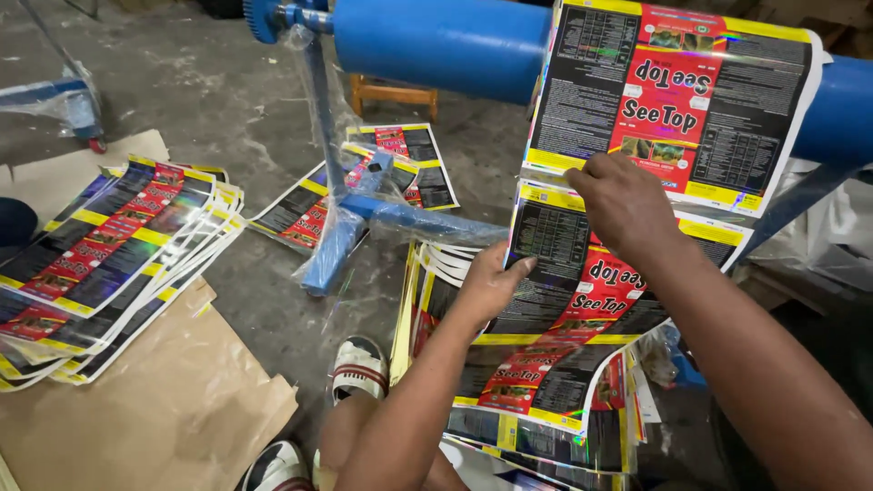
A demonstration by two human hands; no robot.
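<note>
A glossy printed film strip (582,300) in black, red and yellow hangs down from a blue roller (436,36). My left hand (491,284) presses flat against the strip's left edge, thumb on its face. My right hand (623,202) pinches the strip higher up, at the seam between two printed panels. The lower end of the strip folds onto a heap of the same film (536,427) by my knees.
A stack of cut printed sheets (109,264) lies at left on brown paper (173,400). The roller's blue stand (341,227), wrapped in plastic, rests on loose sheets (414,164). My white shoe (359,368) is on the concrete floor. A wooden stool (396,94) stands behind.
</note>
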